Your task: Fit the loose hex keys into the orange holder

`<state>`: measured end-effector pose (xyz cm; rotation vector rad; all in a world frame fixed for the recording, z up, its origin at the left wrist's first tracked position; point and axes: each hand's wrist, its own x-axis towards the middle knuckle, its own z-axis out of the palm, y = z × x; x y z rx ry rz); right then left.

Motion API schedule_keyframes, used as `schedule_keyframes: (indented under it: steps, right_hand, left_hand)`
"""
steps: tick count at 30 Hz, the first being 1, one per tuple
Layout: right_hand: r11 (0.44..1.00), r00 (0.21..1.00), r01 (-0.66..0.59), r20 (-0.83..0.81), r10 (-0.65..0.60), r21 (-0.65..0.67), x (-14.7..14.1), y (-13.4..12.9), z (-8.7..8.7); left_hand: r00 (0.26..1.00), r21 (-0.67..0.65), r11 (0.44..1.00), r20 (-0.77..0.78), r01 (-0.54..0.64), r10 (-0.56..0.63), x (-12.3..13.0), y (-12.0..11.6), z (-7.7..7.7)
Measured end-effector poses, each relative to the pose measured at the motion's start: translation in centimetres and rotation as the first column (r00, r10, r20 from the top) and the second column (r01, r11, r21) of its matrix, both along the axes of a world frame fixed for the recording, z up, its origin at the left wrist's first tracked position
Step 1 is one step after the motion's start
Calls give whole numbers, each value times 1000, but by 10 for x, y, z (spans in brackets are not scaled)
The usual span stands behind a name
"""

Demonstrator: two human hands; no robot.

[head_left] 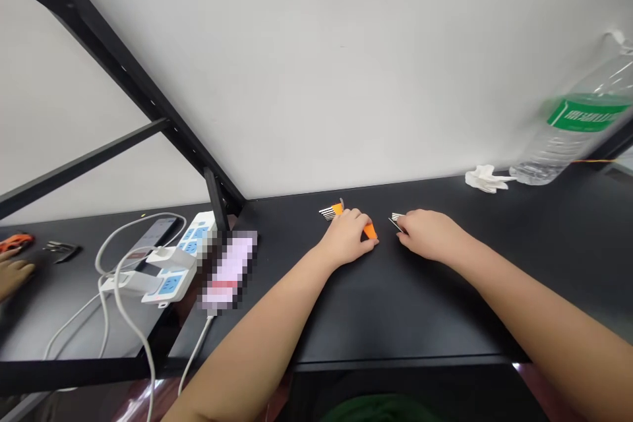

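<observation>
My left hand (347, 235) is closed over an orange plastic holder (370, 231) lying on the black table. Several thin silver rods (327, 213) stick out at the holder's far left side, beside a small dark tip; they look like hex keys, but I cannot make out their ends. A short way to the right, my right hand (422, 232) is closed on several loose thin metal rods (395, 219), whose ends show past the fingertips. The two hands are apart, both low over the tabletop, and the fingers hide most of what they hold.
A phone (230, 270) on a cable and a white power strip (180, 264) with plugs lie to the left. Another person's hand (12, 273) is at the far left. A crumpled tissue (487, 179) and a large water bottle (568, 135) stand back right, against the wall.
</observation>
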<state>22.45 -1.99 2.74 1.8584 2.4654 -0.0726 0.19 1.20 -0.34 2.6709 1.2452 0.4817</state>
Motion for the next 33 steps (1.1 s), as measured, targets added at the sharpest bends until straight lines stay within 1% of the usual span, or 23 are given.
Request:
schedule_keyframes:
  steps: [7, 10, 16, 19, 23, 29, 33]
  right_hand:
    - [1000, 999, -1, -35, 2, 15, -7, 5, -8]
    - [999, 999, 33, -39, -32, 22, -8, 8, -11]
    - [991, 992, 126, 18, -125, -50, 2, 12, -6]
    - [988, 989, 150, 5, -150, -22, 10, 15, -3]
    - [988, 990, 135, -50, -132, 70, 15, 18, -7]
    - [996, 993, 82, -89, -77, 43, 21, 29, -19]
    - [996, 990, 72, -128, -66, 45, 25, 33, -23]
  left_hand:
    - [1000, 12, 1000, -6, 3, -3, 1, 1, -1]
    - [1000, 17, 1000, 0, 5, -5, 1, 1, -2]
    - [1000, 7, 1000, -5, -6, 6, 1, 1, -1]
    - [1000, 5, 1000, -5, -5, 5, 1, 1, 0]
    - [1000, 8, 1000, -5, -3, 3, 1, 2, -1]
    - [1000, -7, 1000, 7, 1, -1, 1, 3, -2]
    - [1000, -11, 1000, 14, 3, -3, 1, 3, -1]
